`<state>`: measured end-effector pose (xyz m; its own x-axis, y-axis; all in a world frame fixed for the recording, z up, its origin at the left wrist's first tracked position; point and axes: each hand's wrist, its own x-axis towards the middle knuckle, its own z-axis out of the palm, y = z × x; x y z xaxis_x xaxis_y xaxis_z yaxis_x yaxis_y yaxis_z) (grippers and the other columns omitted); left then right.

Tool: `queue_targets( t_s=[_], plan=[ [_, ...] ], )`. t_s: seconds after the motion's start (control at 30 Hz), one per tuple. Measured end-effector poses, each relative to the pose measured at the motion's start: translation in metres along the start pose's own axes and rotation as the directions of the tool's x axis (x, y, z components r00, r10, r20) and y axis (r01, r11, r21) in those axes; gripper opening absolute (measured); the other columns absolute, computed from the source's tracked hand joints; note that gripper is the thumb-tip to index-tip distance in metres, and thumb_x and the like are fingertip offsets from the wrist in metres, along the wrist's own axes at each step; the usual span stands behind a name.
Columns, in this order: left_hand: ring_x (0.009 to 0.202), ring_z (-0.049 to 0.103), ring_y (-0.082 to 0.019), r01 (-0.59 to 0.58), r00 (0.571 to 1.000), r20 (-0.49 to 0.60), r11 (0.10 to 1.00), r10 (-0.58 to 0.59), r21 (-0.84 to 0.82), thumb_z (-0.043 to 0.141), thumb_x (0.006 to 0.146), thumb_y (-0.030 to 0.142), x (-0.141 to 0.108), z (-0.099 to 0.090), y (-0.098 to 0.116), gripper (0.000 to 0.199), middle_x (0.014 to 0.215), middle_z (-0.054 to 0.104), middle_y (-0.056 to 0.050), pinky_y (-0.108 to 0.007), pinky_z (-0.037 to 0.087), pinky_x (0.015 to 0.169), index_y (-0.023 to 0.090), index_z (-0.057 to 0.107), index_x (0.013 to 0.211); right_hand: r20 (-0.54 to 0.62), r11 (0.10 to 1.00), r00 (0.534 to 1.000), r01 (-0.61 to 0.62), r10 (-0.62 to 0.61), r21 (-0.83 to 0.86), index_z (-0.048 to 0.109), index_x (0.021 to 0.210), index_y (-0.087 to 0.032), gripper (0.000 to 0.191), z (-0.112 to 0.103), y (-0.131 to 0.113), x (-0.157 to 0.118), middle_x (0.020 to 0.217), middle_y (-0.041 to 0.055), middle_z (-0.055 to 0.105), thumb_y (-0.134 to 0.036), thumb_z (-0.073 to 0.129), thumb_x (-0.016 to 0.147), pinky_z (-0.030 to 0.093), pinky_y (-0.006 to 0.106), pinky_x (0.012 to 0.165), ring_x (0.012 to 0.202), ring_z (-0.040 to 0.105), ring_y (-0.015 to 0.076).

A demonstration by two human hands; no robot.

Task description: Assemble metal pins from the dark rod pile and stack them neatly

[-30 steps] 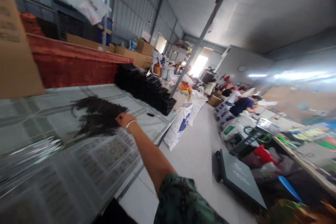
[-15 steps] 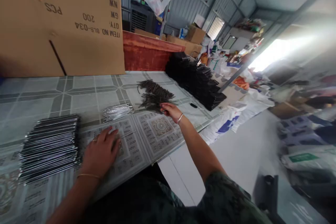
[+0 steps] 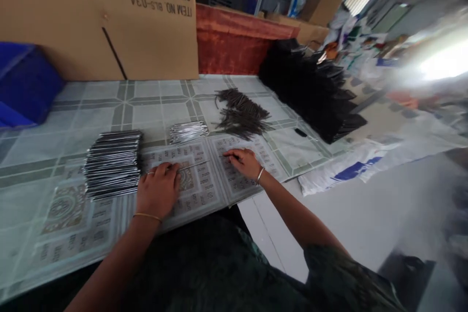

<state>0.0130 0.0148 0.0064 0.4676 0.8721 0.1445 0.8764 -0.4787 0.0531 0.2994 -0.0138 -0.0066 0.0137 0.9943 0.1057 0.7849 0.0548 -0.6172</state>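
Note:
My left hand (image 3: 159,189) is closed on a thin metal rod (image 3: 193,165) that points right over the patterned table cover. To its right, my right hand (image 3: 244,162) is pinched, with a small dark piece partly showing at the fingertips. A stack of long shiny rods (image 3: 113,165) lies left of my left hand. Behind the hands are a small pile of short silver rods (image 3: 188,131) and a heap of thin dark strips (image 3: 243,114).
A large cardboard box (image 3: 146,44) and a red board (image 3: 234,41) stand at the back. A blue box (image 3: 27,83) is at the left. Black stacked items (image 3: 307,90) fill the right back; a small black object (image 3: 301,132) and white sacks (image 3: 340,170) are nearer.
My right hand has drawn back from the dark heap toward the table's front edge. My left hand now grips the rod that lay beside it. The view has shifted.

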Motion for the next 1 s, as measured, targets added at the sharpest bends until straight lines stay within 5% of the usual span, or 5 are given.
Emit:
queue_targets(
  t_s=[0.1, 0.23, 1.0],
  plan=[
    [0.101, 0.06, -0.03, -0.005, 0.999, 0.033, 1.0, 0.006, -0.018, 0.039, 0.097, 0.034, -0.001, 0.003, -0.012, 0.038, 0.117, 0.064, -0.011, -0.046, 0.049, 0.083, 0.022, 0.066, 0.12, 0.029, 0.997, 0.998, 0.064, -0.063, -0.041, 0.073, 0.103, -0.027, 0.019, 0.021, -0.014, 0.001, 0.101, 0.0016, 0.074, -0.028, 0.058, 0.093, 0.029, 0.04, 0.106, 0.098, 0.064, 0.0181],
    [0.095, 0.062, -0.028, -0.093, 0.994, 0.054, 0.996, 0.093, 0.007, 0.039, 0.096, 0.024, 0.007, 0.009, -0.015, 0.033, 0.111, 0.065, -0.011, -0.045, 0.048, 0.082, 0.021, 0.068, 0.113, -0.073, 0.996, 0.996, 0.037, -0.043, -0.079, 0.073, 0.102, -0.029, 0.015, 0.035, -0.016, 0.006, 0.102, 0.0016, 0.071, -0.03, 0.062, 0.092, 0.014, 0.047, 0.113, 0.104, 0.061, 0.0199],
    [0.095, 0.059, -0.028, -0.083, 0.996, 0.004, 0.995, 0.084, -0.054, 0.037, 0.098, 0.028, 0.014, 0.022, -0.02, 0.032, 0.107, 0.064, -0.011, -0.042, 0.048, 0.079, 0.018, 0.066, 0.107, -0.097, 0.997, 0.993, -0.075, 0.073, -0.012, 0.074, 0.101, -0.032, 0.016, 0.042, -0.014, 0.023, 0.106, 0.0003, 0.069, -0.033, 0.061, 0.092, 0.023, 0.043, 0.108, 0.106, 0.06, 0.0194]
  ],
)
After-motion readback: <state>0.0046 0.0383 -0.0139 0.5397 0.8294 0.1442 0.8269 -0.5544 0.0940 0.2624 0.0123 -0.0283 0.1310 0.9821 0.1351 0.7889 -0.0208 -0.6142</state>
